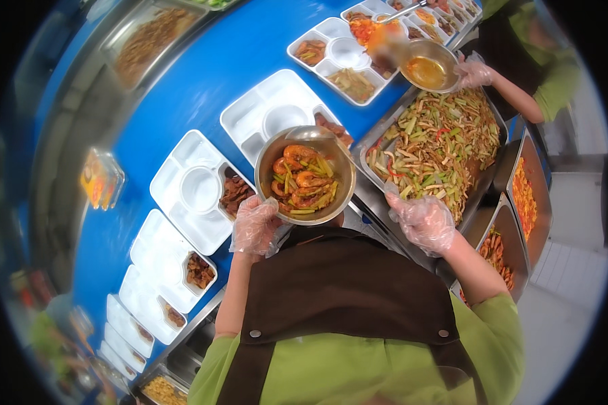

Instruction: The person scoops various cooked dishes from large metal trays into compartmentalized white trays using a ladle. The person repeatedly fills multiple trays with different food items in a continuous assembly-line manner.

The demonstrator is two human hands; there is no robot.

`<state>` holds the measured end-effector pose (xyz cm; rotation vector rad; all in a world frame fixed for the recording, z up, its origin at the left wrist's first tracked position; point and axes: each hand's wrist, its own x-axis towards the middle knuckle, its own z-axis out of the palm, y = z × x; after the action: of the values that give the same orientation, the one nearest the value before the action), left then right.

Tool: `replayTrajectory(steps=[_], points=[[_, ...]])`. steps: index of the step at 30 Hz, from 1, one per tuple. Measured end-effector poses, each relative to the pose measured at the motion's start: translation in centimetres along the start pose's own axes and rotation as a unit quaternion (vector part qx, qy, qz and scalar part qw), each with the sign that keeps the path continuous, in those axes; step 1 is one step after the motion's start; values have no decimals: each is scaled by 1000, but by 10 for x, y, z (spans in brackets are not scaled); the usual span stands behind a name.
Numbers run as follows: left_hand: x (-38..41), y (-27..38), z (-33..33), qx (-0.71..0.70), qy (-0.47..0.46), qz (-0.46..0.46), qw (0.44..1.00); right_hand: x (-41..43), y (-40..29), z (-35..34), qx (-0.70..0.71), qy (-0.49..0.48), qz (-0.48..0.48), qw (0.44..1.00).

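Observation:
My left hand [256,225], in a clear plastic glove, grips the rim of a steel bowl [348,200]. Inside the bowl lie cooked shrimp [304,178] with green vegetable strips. My right hand [425,223], also gloved, is over the near edge of a steel tray [377,169] of sliced celery and shredded food [441,136]. Its thumb or forefinger points away from the others, and no tool shows in it. Beneath and beside the bowl are white compartment trays, one [198,188] with brown meat [234,192] in a single compartment, another [268,96] partly covered by the bowl.
A co-worker's gloved hand [473,71] holds a steel bowl [428,66] above fuller meal trays [345,53] on the blue table [182,96]. Several white trays [147,304] line the left. Deep pans of shrimp [497,253] and red-orange food [526,202] stand at right.

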<state>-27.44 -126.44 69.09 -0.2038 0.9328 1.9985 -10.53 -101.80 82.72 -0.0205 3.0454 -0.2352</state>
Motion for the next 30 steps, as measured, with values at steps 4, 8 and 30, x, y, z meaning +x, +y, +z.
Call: replayTrajectory(steps=[4, 8, 30], points=[[-8, 18, 4, -20, 24, 8, 999, 29, 1, 0, -91, -89, -42, 991], [-11, 26, -11, -32, 77, 49, 995, 51, -2, -9, 38, -105, -51, 992], [17, 22, -6, -121, 103, 119, 980, 109, -37, -48, 567, -208, 368, 707]])
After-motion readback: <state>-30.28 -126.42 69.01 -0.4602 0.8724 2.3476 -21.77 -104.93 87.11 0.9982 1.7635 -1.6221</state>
